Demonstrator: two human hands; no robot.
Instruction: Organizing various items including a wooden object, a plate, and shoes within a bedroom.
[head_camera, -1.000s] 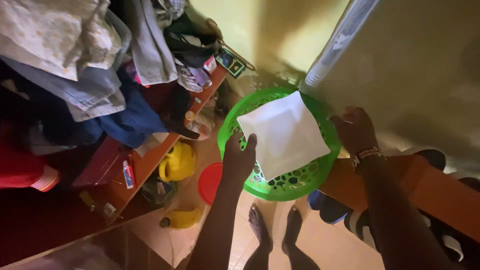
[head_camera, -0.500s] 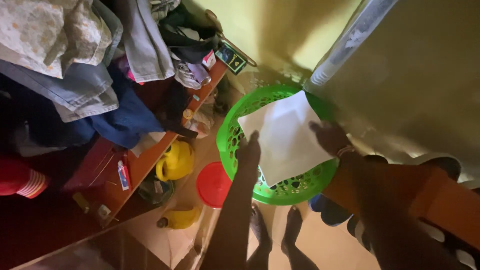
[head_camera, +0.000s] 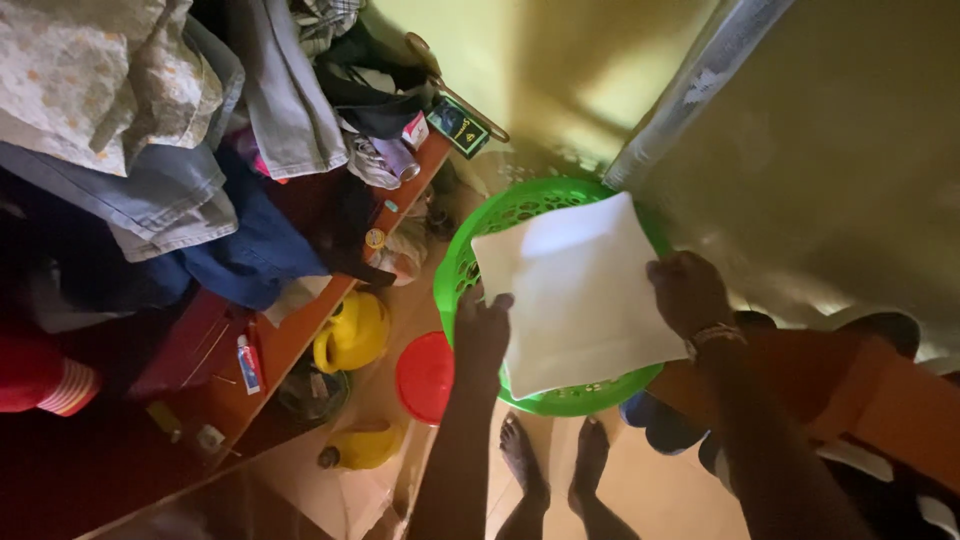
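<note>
over one green basket (head_camera: 545, 400), one white cloth (head_camera: 575, 290), left hand (head_camera: 482, 330) and right hand (head_camera: 688, 292) both gripping it

Yellow-green wall (head_camera: 560, 60) above, warm light pooling beside a pale curtain edge (head_camera: 700, 80). Wooden shelf (head_camera: 290, 340) off to the left, heaped with clothes (head_camera: 170, 200). Below, tan tiled floor (head_camera: 650, 490) with yellow jugs (head_camera: 352, 332) and a red lid (head_camera: 425, 375).
</note>
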